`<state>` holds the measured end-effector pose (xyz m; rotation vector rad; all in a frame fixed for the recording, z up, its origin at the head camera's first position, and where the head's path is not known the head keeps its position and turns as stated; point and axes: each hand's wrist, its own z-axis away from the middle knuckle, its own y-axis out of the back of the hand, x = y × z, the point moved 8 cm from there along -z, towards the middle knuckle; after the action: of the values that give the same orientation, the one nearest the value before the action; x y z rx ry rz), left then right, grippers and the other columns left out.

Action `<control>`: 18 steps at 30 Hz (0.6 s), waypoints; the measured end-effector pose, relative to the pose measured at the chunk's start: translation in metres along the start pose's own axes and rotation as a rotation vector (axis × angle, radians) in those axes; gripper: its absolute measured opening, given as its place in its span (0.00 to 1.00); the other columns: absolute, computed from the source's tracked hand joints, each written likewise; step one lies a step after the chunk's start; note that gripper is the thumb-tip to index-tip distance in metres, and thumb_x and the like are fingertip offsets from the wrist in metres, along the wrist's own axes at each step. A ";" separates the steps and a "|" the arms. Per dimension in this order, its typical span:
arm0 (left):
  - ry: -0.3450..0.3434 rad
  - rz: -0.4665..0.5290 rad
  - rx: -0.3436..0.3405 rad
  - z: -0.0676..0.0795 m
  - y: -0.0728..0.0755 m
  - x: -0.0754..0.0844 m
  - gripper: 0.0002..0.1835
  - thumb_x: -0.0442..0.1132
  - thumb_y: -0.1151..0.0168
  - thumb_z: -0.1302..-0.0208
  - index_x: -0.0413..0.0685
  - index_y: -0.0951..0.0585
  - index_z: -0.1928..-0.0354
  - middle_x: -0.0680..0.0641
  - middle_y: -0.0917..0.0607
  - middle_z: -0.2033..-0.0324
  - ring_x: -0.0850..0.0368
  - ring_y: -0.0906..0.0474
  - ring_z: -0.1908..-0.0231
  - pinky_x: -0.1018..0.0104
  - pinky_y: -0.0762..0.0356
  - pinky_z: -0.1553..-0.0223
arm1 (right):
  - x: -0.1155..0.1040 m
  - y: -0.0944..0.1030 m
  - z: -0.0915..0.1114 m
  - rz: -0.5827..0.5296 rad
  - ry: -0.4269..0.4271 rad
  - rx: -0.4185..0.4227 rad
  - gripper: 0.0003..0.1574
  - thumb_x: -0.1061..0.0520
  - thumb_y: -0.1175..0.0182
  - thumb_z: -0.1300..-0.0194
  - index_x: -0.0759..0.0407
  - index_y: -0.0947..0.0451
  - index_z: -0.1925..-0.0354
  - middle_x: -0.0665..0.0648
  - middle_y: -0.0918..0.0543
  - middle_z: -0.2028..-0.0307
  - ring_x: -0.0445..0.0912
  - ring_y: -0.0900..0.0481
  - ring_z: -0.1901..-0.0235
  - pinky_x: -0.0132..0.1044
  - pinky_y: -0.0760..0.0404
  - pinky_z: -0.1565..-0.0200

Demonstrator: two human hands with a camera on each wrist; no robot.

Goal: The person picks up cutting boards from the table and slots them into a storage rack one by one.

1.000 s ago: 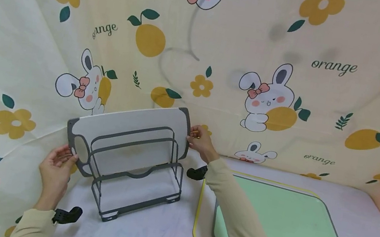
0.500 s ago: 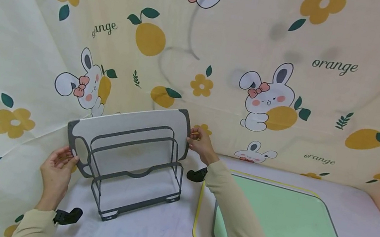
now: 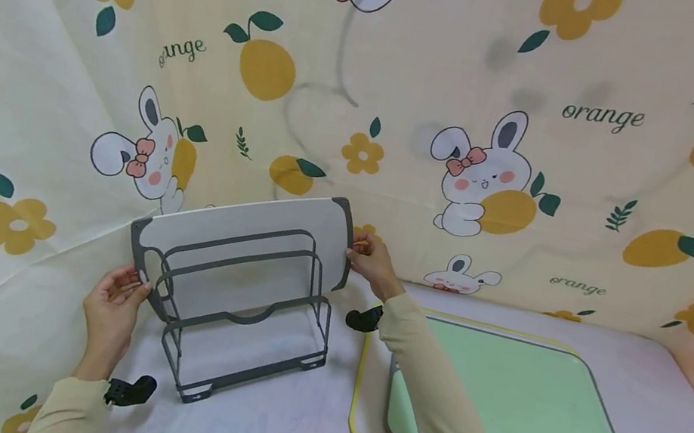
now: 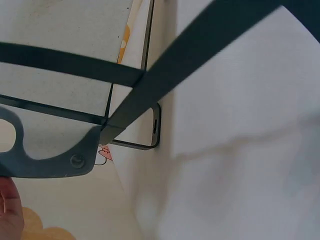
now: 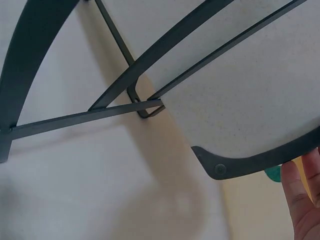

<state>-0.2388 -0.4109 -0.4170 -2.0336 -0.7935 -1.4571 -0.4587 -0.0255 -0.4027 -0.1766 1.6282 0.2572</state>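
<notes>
A white cutting board (image 3: 249, 222) with dark grey ends and a handle hole stands on its long edge, leaning back slightly, at the rear of a dark grey metal rack (image 3: 258, 377) in the head view. My left hand (image 3: 111, 319) pinches the board's left end near the hole. At the other end, my right hand (image 3: 377, 268) holds the grey edge between thumb and fingers. In the left wrist view the board's grey end (image 4: 55, 162) lies beside a rack bar. The right wrist view shows fingertips (image 5: 291, 175) against the grey edge; its lower corner is bare.
To the right, a green cutting board (image 3: 515, 406) with a grey rim lies flat on a larger yellow-edged board (image 3: 369, 404). A printed cloth (image 3: 413, 67) with rabbits and oranges rises behind and at the left. White cloth (image 3: 256, 431) covers the table.
The cutting board has shifted a little to the right relative to the rack, and both hands have moved along with it. The head view has turned slightly.
</notes>
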 end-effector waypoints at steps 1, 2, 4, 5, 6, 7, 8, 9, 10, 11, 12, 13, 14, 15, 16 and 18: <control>-0.002 -0.002 0.001 0.000 -0.001 0.000 0.18 0.19 0.37 0.42 0.37 0.21 0.50 0.51 0.21 0.63 0.64 0.22 0.64 0.81 0.24 0.63 | 0.000 0.001 0.001 -0.002 -0.005 -0.001 0.11 0.72 0.45 0.34 0.68 0.31 0.53 0.57 0.30 0.65 0.45 0.31 0.63 0.59 0.27 0.47; -0.003 -0.005 0.004 -0.001 -0.002 0.000 0.18 0.19 0.37 0.42 0.37 0.21 0.50 0.51 0.21 0.63 0.64 0.22 0.64 0.82 0.24 0.63 | -0.001 0.002 0.001 0.000 -0.007 -0.006 0.11 0.72 0.45 0.34 0.68 0.31 0.53 0.57 0.30 0.64 0.46 0.31 0.62 0.59 0.27 0.46; -0.002 -0.011 0.003 -0.001 -0.003 0.000 0.18 0.19 0.37 0.42 0.36 0.21 0.50 0.51 0.22 0.63 0.64 0.22 0.64 0.82 0.24 0.63 | -0.001 0.003 0.002 0.002 -0.014 -0.009 0.11 0.72 0.45 0.34 0.68 0.31 0.53 0.57 0.30 0.64 0.46 0.31 0.62 0.59 0.27 0.46; 0.000 -0.014 0.000 -0.001 -0.003 -0.001 0.18 0.19 0.38 0.42 0.36 0.21 0.50 0.51 0.22 0.63 0.64 0.22 0.64 0.82 0.24 0.63 | -0.001 0.003 0.002 0.005 -0.015 -0.007 0.11 0.71 0.45 0.34 0.68 0.31 0.53 0.58 0.29 0.64 0.46 0.31 0.62 0.59 0.27 0.46; 0.001 -0.015 -0.005 -0.002 -0.003 -0.001 0.18 0.19 0.38 0.42 0.36 0.21 0.50 0.51 0.22 0.62 0.64 0.22 0.64 0.81 0.24 0.63 | -0.001 0.003 0.002 0.005 -0.017 -0.003 0.11 0.71 0.44 0.34 0.68 0.31 0.53 0.58 0.29 0.64 0.46 0.30 0.62 0.58 0.27 0.46; 0.003 -0.016 -0.010 -0.002 -0.003 -0.001 0.18 0.19 0.37 0.42 0.35 0.21 0.49 0.51 0.22 0.62 0.64 0.22 0.64 0.81 0.24 0.63 | -0.001 0.004 0.003 0.010 -0.018 0.002 0.11 0.71 0.44 0.34 0.68 0.31 0.53 0.58 0.29 0.63 0.46 0.30 0.61 0.58 0.26 0.46; 0.005 -0.013 -0.016 -0.002 -0.004 -0.001 0.18 0.19 0.37 0.42 0.35 0.22 0.49 0.50 0.22 0.62 0.63 0.22 0.64 0.81 0.24 0.63 | -0.001 0.004 0.003 0.010 -0.019 0.008 0.11 0.71 0.44 0.34 0.67 0.31 0.53 0.58 0.28 0.63 0.47 0.30 0.61 0.57 0.26 0.47; 0.009 -0.014 -0.022 -0.003 -0.004 -0.001 0.18 0.19 0.37 0.42 0.35 0.22 0.49 0.50 0.22 0.62 0.63 0.22 0.64 0.81 0.24 0.63 | 0.000 0.004 0.003 0.010 -0.021 0.015 0.11 0.71 0.44 0.34 0.67 0.30 0.53 0.59 0.28 0.62 0.47 0.30 0.61 0.57 0.25 0.47; 0.014 -0.014 -0.025 -0.003 -0.004 -0.001 0.18 0.19 0.37 0.42 0.36 0.22 0.49 0.50 0.22 0.62 0.63 0.22 0.64 0.81 0.23 0.63 | 0.000 0.005 0.003 0.013 -0.022 0.020 0.11 0.71 0.44 0.34 0.67 0.30 0.53 0.59 0.28 0.62 0.47 0.30 0.60 0.56 0.25 0.47; 0.023 -0.008 -0.025 -0.003 -0.004 -0.002 0.18 0.19 0.37 0.43 0.36 0.21 0.50 0.50 0.22 0.62 0.63 0.22 0.64 0.80 0.23 0.63 | 0.000 0.005 0.003 0.014 -0.023 0.025 0.11 0.71 0.43 0.34 0.67 0.30 0.53 0.59 0.28 0.61 0.47 0.29 0.60 0.55 0.24 0.48; 0.026 -0.005 -0.028 -0.004 -0.004 -0.002 0.18 0.19 0.37 0.43 0.36 0.21 0.50 0.50 0.22 0.62 0.64 0.22 0.64 0.80 0.23 0.64 | 0.001 0.005 0.003 0.017 -0.026 0.029 0.12 0.71 0.43 0.34 0.67 0.30 0.53 0.59 0.28 0.61 0.48 0.29 0.59 0.54 0.24 0.48; 0.038 0.002 -0.025 -0.004 -0.004 -0.002 0.18 0.19 0.37 0.43 0.37 0.21 0.51 0.50 0.22 0.63 0.64 0.22 0.64 0.80 0.23 0.64 | 0.001 0.005 0.004 0.020 -0.027 0.033 0.12 0.70 0.43 0.34 0.67 0.30 0.53 0.59 0.28 0.60 0.48 0.29 0.58 0.54 0.24 0.48; 0.049 0.006 -0.025 -0.005 -0.003 -0.003 0.18 0.18 0.37 0.43 0.37 0.21 0.51 0.50 0.22 0.63 0.64 0.22 0.65 0.80 0.23 0.64 | 0.001 0.005 0.004 0.022 -0.027 0.036 0.12 0.70 0.42 0.34 0.67 0.30 0.53 0.59 0.28 0.60 0.48 0.29 0.58 0.54 0.24 0.48; 0.061 0.008 -0.025 -0.005 -0.003 -0.003 0.18 0.18 0.37 0.43 0.38 0.21 0.52 0.51 0.22 0.63 0.64 0.22 0.65 0.80 0.23 0.64 | 0.001 0.005 0.004 0.024 -0.029 0.040 0.12 0.70 0.42 0.34 0.67 0.29 0.52 0.59 0.28 0.59 0.49 0.29 0.57 0.53 0.23 0.48; 0.071 0.013 -0.025 -0.005 -0.003 -0.003 0.18 0.18 0.37 0.44 0.38 0.21 0.52 0.50 0.22 0.63 0.64 0.22 0.65 0.80 0.23 0.64 | 0.001 0.005 0.004 0.028 -0.028 0.043 0.12 0.69 0.42 0.34 0.67 0.29 0.52 0.60 0.28 0.59 0.49 0.29 0.57 0.53 0.23 0.48; 0.091 0.020 -0.028 -0.005 -0.003 -0.002 0.18 0.18 0.37 0.44 0.39 0.20 0.53 0.50 0.22 0.63 0.65 0.22 0.66 0.79 0.22 0.65 | 0.000 0.005 0.004 0.024 -0.032 0.050 0.12 0.68 0.42 0.34 0.66 0.29 0.52 0.60 0.27 0.58 0.50 0.29 0.56 0.54 0.24 0.47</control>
<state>-0.2448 -0.4127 -0.4176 -1.9745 -0.7167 -1.5463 -0.4559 -0.0193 -0.4031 -0.1142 1.6046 0.2366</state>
